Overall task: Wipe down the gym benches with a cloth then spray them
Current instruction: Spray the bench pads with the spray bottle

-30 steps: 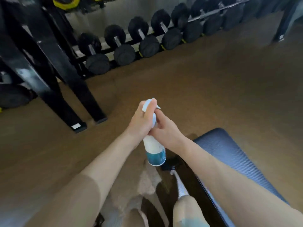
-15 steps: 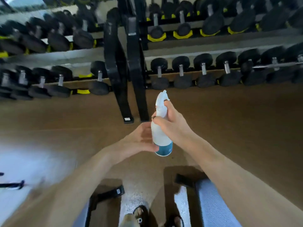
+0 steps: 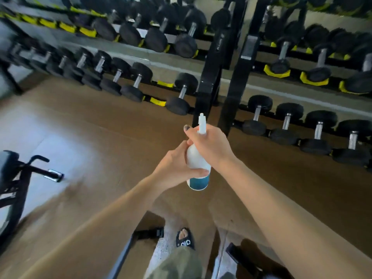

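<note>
I hold a white spray bottle [image 3: 196,160] with a teal band at its base upright in front of me, at the centre of the head view. My right hand [image 3: 211,146] grips its neck just below the nozzle. My left hand [image 3: 177,167] wraps around the bottle's body from the left, thumb across its lower part. No cloth shows. Of the benches only dark frame parts [image 3: 124,252] appear at the bottom edge.
A black dumbbell rack [image 3: 213,63] with several dumbbells on two tiers runs across the back. Part of a black machine with a chrome peg [image 3: 54,175] stands at the left. My sandalled foot [image 3: 184,238] is on the brown floor below the bottle.
The view has swung left and up, so the blue bench pad has dropped out of sight. My left hand has moved from the nozzle to the bottle's body, and my right hand now grips the neck.
</note>
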The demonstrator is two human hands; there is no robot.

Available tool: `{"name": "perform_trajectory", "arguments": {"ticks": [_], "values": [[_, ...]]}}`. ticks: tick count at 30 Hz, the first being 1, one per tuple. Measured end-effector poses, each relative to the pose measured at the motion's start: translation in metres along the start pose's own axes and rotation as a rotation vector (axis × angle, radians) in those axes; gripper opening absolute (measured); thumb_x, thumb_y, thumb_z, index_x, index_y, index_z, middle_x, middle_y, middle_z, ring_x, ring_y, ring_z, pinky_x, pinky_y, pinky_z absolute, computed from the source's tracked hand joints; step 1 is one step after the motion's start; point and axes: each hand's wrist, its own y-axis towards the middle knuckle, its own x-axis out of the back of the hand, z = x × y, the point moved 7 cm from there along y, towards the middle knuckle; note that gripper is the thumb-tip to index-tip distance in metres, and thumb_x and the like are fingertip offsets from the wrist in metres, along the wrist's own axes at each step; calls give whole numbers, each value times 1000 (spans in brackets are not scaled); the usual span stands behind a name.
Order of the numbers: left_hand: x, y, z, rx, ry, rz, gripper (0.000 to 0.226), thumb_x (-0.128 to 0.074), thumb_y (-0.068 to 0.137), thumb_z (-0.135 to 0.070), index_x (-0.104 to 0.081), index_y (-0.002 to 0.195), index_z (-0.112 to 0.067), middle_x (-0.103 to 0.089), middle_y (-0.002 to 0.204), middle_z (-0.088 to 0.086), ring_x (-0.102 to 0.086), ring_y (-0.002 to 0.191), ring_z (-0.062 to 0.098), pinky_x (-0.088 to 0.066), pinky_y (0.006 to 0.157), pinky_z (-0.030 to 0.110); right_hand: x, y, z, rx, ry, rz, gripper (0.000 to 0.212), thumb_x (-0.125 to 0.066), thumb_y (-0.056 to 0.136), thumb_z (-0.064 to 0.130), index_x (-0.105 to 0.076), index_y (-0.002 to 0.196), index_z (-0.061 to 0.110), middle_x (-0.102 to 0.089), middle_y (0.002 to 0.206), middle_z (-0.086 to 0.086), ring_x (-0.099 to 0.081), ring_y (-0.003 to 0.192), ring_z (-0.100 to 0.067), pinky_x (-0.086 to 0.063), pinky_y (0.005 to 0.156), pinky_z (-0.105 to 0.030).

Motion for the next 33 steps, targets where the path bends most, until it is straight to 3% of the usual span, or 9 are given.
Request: {"name": "perform_trajectory", "arguments": {"ticks": [5,10,13,17,18,21,23,26,33], "values": [[77,32,38,64,-20,-160,98,-90,67,-50,-33,146,-39,-66,115,-16,-66,105,6,-59,89,31,-55,57,63,89,-8,90,24,-66,95,40,-71,96,16,-64,81,8,-60,77,-11,-41,64,-18],[154,61,87,147,5,-210,102,-86,67,-55,-24,148,-46,-65,119,-15,-64,107,8,-57,90,33,-117,119,116,167,-6,220,20,-64,97,39,-68,90,20,-65,79,11,-63,78,-8,-43,64,-20],[204,81,125,213,113,-156,83,-80,73,-52,-35,141,-36,-63,118,-11,-63,106,12,-57,90,38,-158,159,146,205,-15,304,30,-58,101,41,-65,83,18,-65,73,11,-65,75,-11,-48,68,-22],[284,97,185,380,117,-200,59,-77,83,-44,-46,132,-32,-59,118,-14,-57,100,6,-46,77,16,-213,219,192,299,-87,452,38,-52,103,43,-66,84,14,-66,74,8,-65,75,-12,-44,64,-20],[305,98,201,427,99,-230,60,-77,84,-43,-48,135,-30,-61,122,-10,-59,101,7,-47,79,17,-227,234,206,323,-109,490,38,-52,104,43,-67,86,14,-66,74,9,-65,73,-11,-42,63,-18],[359,96,240,566,25,-313,79,-80,80,-48,-42,146,-26,-59,133,1,-62,117,22,-53,100,41,-268,271,250,399,-165,620,37,-50,104,45,-68,89,15,-67,77,9,-66,74,-11,-41,61,-16],[393,92,263,640,-7,-405,74,-80,82,-42,-44,142,-20,-60,129,8,-63,116,31,-52,100,48,-298,292,283,445,-182,700,39,-50,104,44,-68,90,13,-69,80,4,-66,76,-15,-48,65,-23],[441,86,298,699,-64,-500,52,-74,90,-31,-49,134,-21,-62,121,5,-64,108,32,-55,93,46,-349,313,334,513,-202,795,40,-49,105,42,-68,85,13,-69,80,1,-65,78,-20,-53,74,-30],[580,83,396,746,-113,-663,46,-69,92,-34,-50,134,-31,-60,123,-7,-64,104,17,-58,90,40,-504,353,438,598,-203,916,42,-49,105,42,-67,77,17,-71,80,-2,-65,80,-22,-52,77,-31]]}}
